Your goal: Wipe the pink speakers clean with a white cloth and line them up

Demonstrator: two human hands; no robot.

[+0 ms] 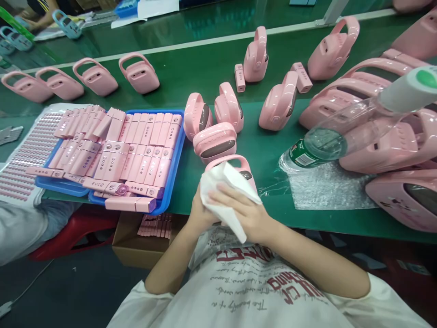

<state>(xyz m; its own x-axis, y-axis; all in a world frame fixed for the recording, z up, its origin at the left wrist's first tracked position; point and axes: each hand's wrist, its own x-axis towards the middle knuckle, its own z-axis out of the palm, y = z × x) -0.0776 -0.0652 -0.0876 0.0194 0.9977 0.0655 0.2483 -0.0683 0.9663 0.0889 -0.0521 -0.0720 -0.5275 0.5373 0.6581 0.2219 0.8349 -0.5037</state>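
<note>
Close to my body at the table's edge, a glossy pink unit with a carry handle and dark front panel [251, 176] is partly hidden by a white cloth [225, 180]. My left hand [198, 214] is closed around the unit's left side, its fingers mostly covered by the cloth. With bent fingers, my right hand [251, 216] grips the cloth and presses it against the unit. Just beyond stands another pink handled unit [215, 141], with two more behind it.
Blue trays [167, 196] full of pink button sticks stand at left, beside a sheet of small parts [29, 155]. At right are a clear bottle [307, 148], bubble wrap [327, 187] and stacked pink units [382, 141]. A cardboard box [136, 253] sits below the table.
</note>
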